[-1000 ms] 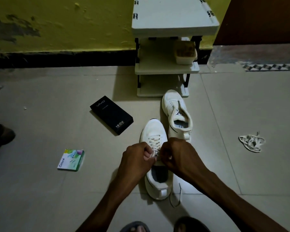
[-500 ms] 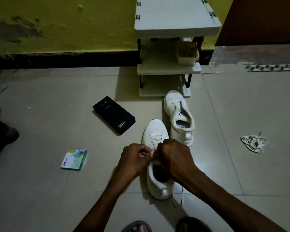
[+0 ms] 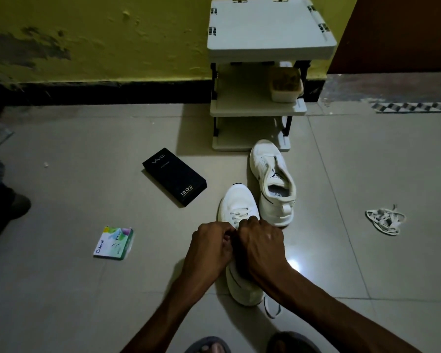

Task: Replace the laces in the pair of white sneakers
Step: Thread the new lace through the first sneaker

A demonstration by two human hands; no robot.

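Flooring of pale grey tile carries every item I log from my remote station. At far left lies a small green-and-white cardboard packet, flat and printed face up. Right of it and nearer the wall sits a long black rectangular box, set at an angle and well apart from the packet.

At centre, the left hand has its fingers curled and pinches at the white flat lace of the near white sneaker, which stands upright with its toe toward the wall. The right hand touches the left over the same lacing, knuckles up and fingers curled under; I cannot tell what it grips. A loose lace end trails beside the heel.

The second white sneaker stands just beside the first, unlaced, its toe at the foot of a white plastic shelf rack. At far right a bundle of loose white laces lies well apart from both shoes.
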